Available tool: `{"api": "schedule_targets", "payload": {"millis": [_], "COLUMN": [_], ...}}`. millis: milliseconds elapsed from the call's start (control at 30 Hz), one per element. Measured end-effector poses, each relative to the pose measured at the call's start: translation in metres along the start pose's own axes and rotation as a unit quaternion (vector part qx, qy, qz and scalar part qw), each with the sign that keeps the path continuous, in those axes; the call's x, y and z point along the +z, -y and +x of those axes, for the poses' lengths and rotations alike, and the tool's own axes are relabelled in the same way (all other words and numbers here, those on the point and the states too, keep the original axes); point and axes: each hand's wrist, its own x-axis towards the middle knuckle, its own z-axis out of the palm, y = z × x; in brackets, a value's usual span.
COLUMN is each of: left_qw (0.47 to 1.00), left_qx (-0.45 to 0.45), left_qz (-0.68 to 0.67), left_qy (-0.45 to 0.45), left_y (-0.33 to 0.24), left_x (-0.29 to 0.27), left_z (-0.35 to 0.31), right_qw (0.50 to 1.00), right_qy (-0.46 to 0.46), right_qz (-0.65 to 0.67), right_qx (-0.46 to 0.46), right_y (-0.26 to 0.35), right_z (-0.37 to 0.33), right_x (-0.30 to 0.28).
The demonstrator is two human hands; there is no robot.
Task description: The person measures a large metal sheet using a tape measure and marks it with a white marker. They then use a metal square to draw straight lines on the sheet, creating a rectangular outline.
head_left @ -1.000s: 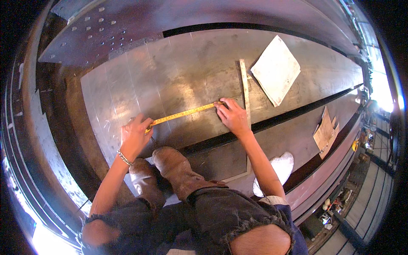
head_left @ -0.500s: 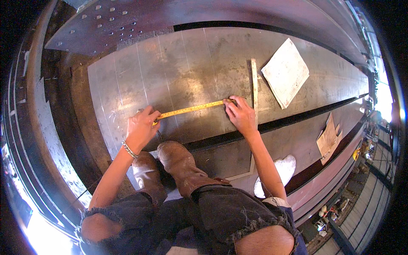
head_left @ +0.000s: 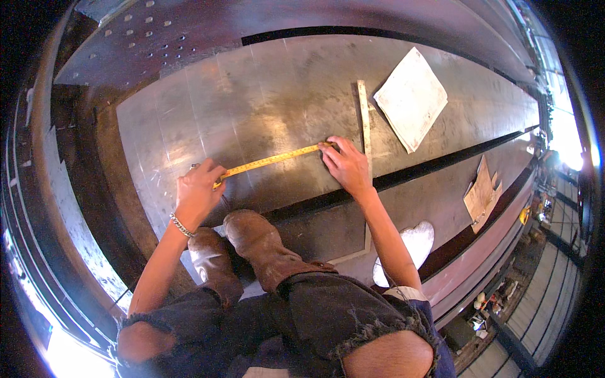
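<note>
Head view: from my remote seat, I look down on the work.
Left hand (head_left: pixel 197 187): fingers curled closed on one end of the yellow tape (head_left: pixel 271 162).
Tape: between both hands, over the plate (head_left: pixel 296 94), likely pulled straight from both ends.
Right hand (head_left: pixel 348 167): thumb and fingers pinched together on the other end.
Strip (head_left: pixel 363 107): just beside it.
Paper (head_left: pixel 413 97): farther right, perhaps set aside.
Plate: grey, scuffed, pale-lined.
Room: clutter (head_left: pixel 485 309) lower right.

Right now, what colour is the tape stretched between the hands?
Yellow, with small dark markings along it; the measuring tape shows best in the head view.
</note>
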Motion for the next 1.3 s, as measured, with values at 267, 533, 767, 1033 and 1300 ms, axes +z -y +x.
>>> {"api": "schedule_targets", "payload": {"millis": [267,533,767,1033,1300], "left_qw": [1.0,1.0,1.0,1.0,1.0], "left_qx": [0.005,0.012,0.014,0.015,-0.009], "left_qz": [-0.006,-0.01,0.001,-0.01,-0.008], "left_qy": [0.003,0.001,-0.004,-0.011,0.009], "left_y": [0.0033,0.0041,0.004,0.0037,-0.0005], "left_x": [0.0009,0.0024,0.0022,0.0029,-0.0013], "left_z": [-0.0005,0.0001,-0.0002,0.0002,0.0025], "right_qw": [1.0,1.0,1.0,1.0,1.0], "right_qy": [0.014,0.005,0.008,0.014,0.0], "right_qz": [0.003,-0.003,0.003,0.01,0.026], "right_qx": [0.016,0.02,0.017,0.018,0.012], "right_y": [-0.0001,0.0002,0.0001,-0.002,-0.0005], "right_z": [-0.0009,-0.0007,0.0001,-0.0006,0.0028], "right_x": [0.0024,0.0019,0.0049,0.0048,-0.0002]}}
